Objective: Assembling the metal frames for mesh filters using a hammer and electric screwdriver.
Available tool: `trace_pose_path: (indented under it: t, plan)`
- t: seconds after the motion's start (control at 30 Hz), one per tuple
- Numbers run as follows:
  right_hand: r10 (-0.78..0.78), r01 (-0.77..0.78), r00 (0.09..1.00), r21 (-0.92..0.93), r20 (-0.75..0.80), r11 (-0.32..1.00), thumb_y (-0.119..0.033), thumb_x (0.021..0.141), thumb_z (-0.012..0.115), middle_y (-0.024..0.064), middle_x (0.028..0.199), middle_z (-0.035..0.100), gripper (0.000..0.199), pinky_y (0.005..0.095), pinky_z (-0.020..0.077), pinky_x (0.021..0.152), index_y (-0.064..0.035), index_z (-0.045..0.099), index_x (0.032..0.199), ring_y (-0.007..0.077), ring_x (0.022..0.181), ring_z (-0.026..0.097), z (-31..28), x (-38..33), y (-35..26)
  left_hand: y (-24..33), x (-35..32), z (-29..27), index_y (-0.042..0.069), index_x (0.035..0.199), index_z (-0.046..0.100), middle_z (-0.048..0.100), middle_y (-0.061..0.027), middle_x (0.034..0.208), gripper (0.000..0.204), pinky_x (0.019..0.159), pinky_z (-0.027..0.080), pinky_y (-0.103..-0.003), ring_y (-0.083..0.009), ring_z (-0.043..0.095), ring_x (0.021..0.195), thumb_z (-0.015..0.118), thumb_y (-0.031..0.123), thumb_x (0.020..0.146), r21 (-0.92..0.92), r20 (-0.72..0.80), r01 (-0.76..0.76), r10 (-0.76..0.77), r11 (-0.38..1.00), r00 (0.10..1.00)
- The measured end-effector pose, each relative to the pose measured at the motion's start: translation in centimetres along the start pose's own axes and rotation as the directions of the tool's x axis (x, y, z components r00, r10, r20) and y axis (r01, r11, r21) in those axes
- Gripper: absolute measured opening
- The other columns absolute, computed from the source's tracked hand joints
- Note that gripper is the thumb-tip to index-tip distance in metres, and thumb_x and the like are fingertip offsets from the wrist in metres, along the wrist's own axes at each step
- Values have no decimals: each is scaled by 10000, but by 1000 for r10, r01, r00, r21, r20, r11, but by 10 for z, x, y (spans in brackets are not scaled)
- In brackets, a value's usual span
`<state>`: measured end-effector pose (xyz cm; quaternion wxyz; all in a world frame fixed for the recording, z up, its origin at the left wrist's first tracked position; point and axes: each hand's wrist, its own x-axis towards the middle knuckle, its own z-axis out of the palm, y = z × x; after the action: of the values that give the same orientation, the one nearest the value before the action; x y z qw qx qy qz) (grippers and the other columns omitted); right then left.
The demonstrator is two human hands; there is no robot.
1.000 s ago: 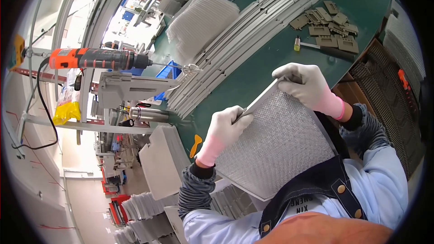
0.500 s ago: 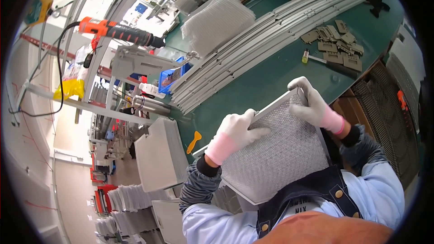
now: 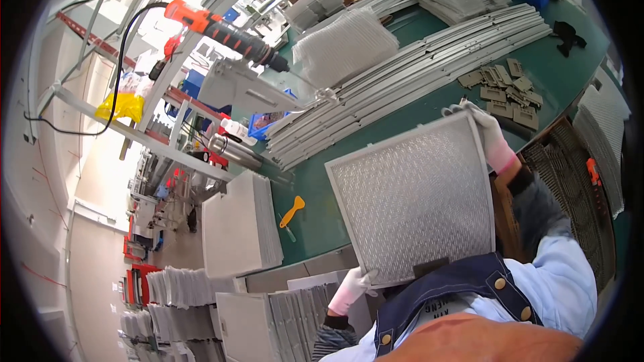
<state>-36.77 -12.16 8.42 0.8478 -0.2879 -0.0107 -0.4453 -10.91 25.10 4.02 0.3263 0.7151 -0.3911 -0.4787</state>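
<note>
Above green bench, hands (image 3: 486, 131) have raised filter panel (image 3: 416, 201).

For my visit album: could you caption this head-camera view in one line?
Gloved left hand and right hand hold a framed mesh filter panel above a green workbench.

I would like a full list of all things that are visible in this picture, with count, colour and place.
mesh filter panel: one, silver, held up over the table
green table: one, under the work
metal frame strips: many, grey, long row across the table
small brackets: a pile, grey, far right of the table
power screwdriver: one, orange and black, hanging upper left
scraper: one, yellow handle, near table edge
stacked panels: one pile, white, left of the table
left hand: white glove, at the panel's lower corner
right hand: white glove, at the panel's upper corner
</note>
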Motion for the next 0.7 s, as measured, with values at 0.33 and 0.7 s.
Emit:
trace_pose_path:
  t: [0.33, 0.7]
  plan:
    - [-372, 374, 927, -222, 52, 900, -161, 923, 585, 25, 867, 607, 114, 258, 455, 786, -47, 583, 920, 128, 779, 571, 125, 116, -20, 85, 99, -128, 11, 1069, 602, 619, -58, 822, 385, 533, 467, -259, -144, 601, 694, 495, 367, 967, -780, -387, -263, -108, 568, 916]
    - [-299, 411, 909, -752, 292, 515, -118, 831, 681, -8, 708, 579, 145, 215, 396, 601, 9, 623, 793, 32, 664, 483, 168, 68, 57, 289, 122, -43, 56, 991, 591, 577, -119, 851, 588, 801, 448, -405, -281, 573, 886, 808, 427, 590, 953, 28, -303, 997, -5, 71]
